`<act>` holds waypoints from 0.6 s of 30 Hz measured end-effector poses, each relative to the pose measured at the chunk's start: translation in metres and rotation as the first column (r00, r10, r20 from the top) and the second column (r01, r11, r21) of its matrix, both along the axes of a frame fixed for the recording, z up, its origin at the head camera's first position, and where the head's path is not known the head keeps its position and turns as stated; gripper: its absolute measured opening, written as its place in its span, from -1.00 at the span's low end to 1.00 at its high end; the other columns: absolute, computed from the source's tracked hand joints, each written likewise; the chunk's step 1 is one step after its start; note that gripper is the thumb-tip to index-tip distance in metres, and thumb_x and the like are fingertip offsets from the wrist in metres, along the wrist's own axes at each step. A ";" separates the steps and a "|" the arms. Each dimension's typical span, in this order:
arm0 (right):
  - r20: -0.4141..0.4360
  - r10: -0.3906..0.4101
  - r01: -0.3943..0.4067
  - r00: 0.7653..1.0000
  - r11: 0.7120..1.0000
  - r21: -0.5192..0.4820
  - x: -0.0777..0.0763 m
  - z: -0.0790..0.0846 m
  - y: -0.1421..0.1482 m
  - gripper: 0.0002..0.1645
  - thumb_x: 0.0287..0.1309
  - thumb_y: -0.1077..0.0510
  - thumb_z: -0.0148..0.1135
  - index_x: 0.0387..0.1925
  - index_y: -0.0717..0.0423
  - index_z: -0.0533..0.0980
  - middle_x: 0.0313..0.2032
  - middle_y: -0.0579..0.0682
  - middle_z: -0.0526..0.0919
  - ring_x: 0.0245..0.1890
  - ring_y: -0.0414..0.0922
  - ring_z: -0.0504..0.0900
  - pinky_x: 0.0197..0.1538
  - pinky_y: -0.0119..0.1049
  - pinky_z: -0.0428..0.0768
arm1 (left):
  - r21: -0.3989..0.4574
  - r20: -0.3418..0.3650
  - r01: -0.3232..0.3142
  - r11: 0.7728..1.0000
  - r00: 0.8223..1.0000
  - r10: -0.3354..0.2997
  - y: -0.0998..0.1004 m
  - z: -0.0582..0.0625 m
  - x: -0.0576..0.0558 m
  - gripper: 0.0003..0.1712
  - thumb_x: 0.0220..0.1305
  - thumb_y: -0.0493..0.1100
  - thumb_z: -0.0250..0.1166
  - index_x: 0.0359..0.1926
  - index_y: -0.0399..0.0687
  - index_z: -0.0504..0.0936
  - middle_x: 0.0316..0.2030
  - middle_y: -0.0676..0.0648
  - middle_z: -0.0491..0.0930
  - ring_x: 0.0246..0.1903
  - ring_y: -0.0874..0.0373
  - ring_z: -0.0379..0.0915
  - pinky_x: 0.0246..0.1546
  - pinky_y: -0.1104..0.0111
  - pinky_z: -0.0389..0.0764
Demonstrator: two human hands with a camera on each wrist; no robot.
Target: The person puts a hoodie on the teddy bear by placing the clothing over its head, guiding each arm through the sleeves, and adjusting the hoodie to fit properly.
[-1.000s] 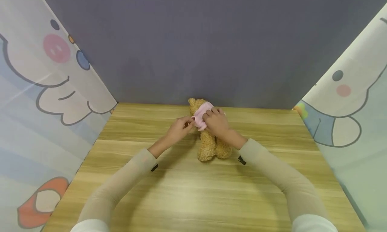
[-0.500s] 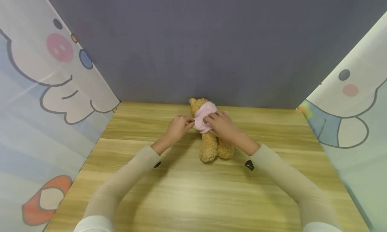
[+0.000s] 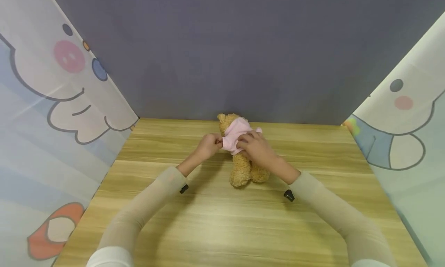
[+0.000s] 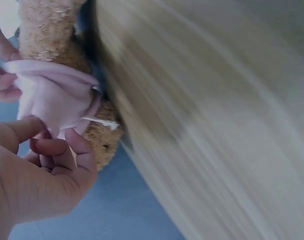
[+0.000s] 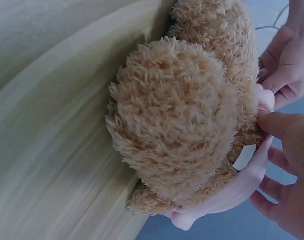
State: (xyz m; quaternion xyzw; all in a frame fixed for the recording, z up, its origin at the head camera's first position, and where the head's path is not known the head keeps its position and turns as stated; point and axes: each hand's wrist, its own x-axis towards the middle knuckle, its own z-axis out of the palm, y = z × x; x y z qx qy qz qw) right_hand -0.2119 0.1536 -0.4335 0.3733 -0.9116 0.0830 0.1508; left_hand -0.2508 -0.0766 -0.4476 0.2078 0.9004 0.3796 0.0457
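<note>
A curly brown teddy bear lies on the table in the head view, legs toward me, wearing a pink shirt. My left hand pinches the shirt's left side between thumb and fingers, seen closer in the left wrist view. My right hand grips the lower hem. In the right wrist view its thumb is at the hem's inside and the fingers lie over the outside. A white tag shows under the hem there. From the shirt's neck side hangs a short white cord. Hands hide part of the shirt.
The wooden table ends at a dark grey wall panel just behind the bear's head. Printed cartoon curtains flank both sides. Small black pieces show beside the wrists.
The shirt hem has come down lower over the bear, and its left side now lies flatter. My right hand has shifted slightly right and toward me. My left hand keeps close to the shirt's left side.
</note>
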 end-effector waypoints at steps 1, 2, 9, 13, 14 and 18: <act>0.006 -0.003 0.003 1.000 1.000 -0.013 0.000 -0.001 0.001 -0.80 0.20 0.13 0.47 -0.13 -0.03 0.69 0.05 0.02 0.65 0.16 0.14 0.50 0.32 0.14 0.39 | 0.012 0.004 0.001 1.000 1.000 -0.001 0.000 -0.002 0.000 -0.66 0.36 -0.34 0.28 -0.56 -0.09 0.45 -0.65 0.03 0.30 -0.60 0.20 0.19 -0.47 0.38 0.27; 0.009 -0.001 0.001 1.000 1.000 -0.024 0.000 -0.001 0.001 -0.81 0.20 0.14 0.46 -0.14 -0.03 0.69 0.05 0.03 0.66 0.16 0.14 0.51 0.33 0.14 0.39 | 0.019 0.005 0.002 1.000 1.000 -0.002 -0.001 -0.004 -0.001 -0.66 0.35 -0.33 0.30 -0.57 -0.09 0.44 -0.65 0.03 0.29 -0.60 0.20 0.19 -0.47 0.38 0.27; -0.002 0.013 -0.013 1.000 0.998 -0.054 0.000 -0.005 0.004 -0.84 0.22 0.16 0.44 -0.16 -0.01 0.69 0.05 0.06 0.66 0.16 0.16 0.51 0.31 0.15 0.40 | 0.020 -0.018 0.006 1.000 1.000 -0.006 0.001 -0.008 0.000 -0.82 0.28 -0.25 0.38 -0.47 -0.14 0.62 -0.57 0.03 0.42 -0.56 0.22 0.26 -0.49 0.41 0.31; -0.022 0.028 -0.030 0.999 0.997 -0.072 -0.001 -0.007 0.004 -0.85 0.21 0.17 0.45 -0.17 0.00 0.68 0.04 0.06 0.66 0.15 0.15 0.52 0.29 0.14 0.42 | 0.011 -0.010 -0.006 1.000 1.000 0.006 -0.001 -0.009 -0.001 -0.76 0.27 -0.27 0.37 -0.52 -0.10 0.54 -0.60 0.04 0.37 -0.58 0.22 0.23 -0.48 0.40 0.28; -0.024 0.035 -0.036 0.999 0.996 -0.076 -0.001 -0.007 0.004 -0.85 0.20 0.17 0.44 -0.18 0.01 0.68 0.04 0.07 0.66 0.14 0.16 0.52 0.28 0.15 0.43 | 0.005 -0.009 -0.010 1.000 1.000 0.010 -0.002 -0.010 -0.001 -0.75 0.27 -0.27 0.36 -0.52 -0.09 0.52 -0.61 0.04 0.37 -0.58 0.21 0.23 -0.48 0.39 0.28; -0.032 0.069 -0.071 0.997 0.995 -0.073 -0.002 -0.009 0.005 -0.83 0.19 0.21 0.43 -0.16 0.03 0.67 0.05 0.09 0.66 0.14 0.15 0.51 0.28 0.12 0.44 | -0.022 -0.028 -0.022 1.000 0.999 0.021 -0.003 -0.011 -0.001 -0.72 0.29 -0.28 0.35 -0.54 -0.07 0.49 -0.59 0.02 0.38 -0.58 0.20 0.23 -0.48 0.39 0.27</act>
